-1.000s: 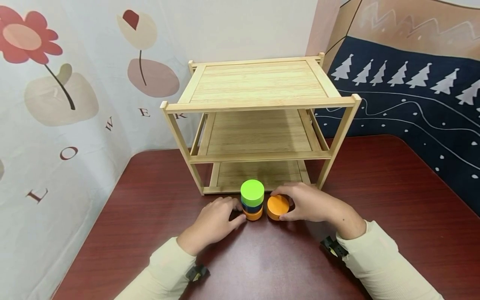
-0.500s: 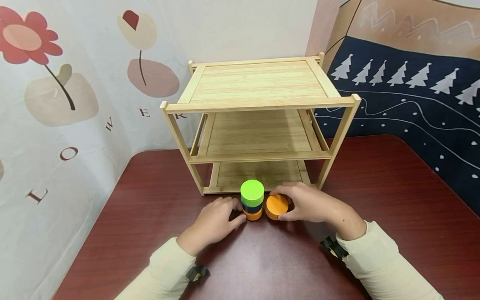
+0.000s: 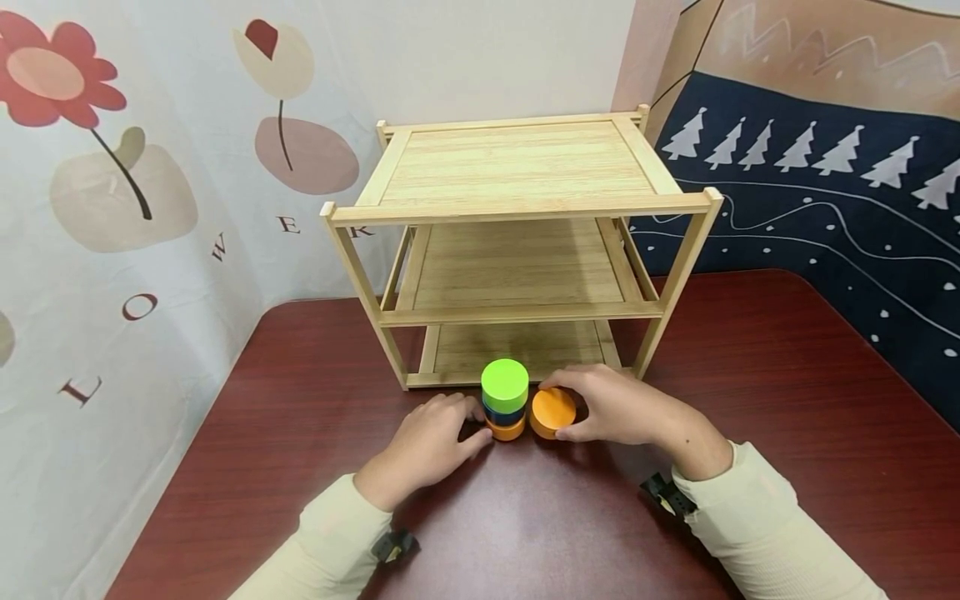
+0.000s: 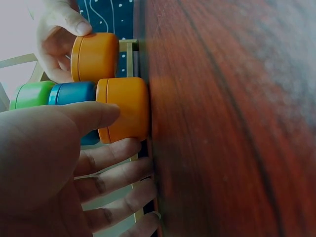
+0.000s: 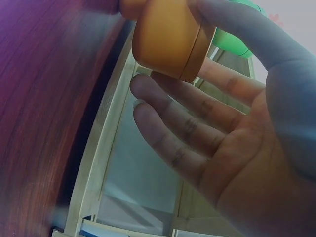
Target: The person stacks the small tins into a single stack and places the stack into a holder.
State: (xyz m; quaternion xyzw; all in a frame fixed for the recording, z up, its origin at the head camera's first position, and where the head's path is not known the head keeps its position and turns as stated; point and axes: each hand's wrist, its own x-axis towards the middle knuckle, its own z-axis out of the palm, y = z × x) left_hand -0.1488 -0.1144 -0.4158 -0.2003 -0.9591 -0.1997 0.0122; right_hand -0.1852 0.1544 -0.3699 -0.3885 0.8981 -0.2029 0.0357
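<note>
Dark red table (image 3: 525,517) below, pale flower-printed cloth (image 3: 187,50) at left, dark tree-printed cloth (image 3: 862,250) at right.

Just right of a three-tub stack (image 3: 505,407), on the near side of the wooden shelf (image 3: 517,167), the loose orange tub (image 3: 553,410): upright, seemingly just off the table (contact with the stack hard to judge). Held by its sides, probably so as to leave the top face uncovered. In the stack, green tub (image 3: 505,382) uppermost, blue tub (image 3: 506,415) between, lower orange tub (image 3: 507,431) on the table; closely aligned, perhaps kept so by a light hold at the base against any nudge from the right.

Right hand (image 3: 611,406) clamped on the loose orange tub: thumb at the near side, forefinger at the far side, no wider apart than the tub itself, remaining fingers stretched toward the shelf. Left hand (image 3: 423,442) lightly pinching the lower orange tub, thumb near, forefinger farther round, other fingers loosely extended and spread.

Farther out, pale sleeves (image 3: 757,508) at the near edge; beyond the stack, three bare-wood tiers of the shelf.
</note>
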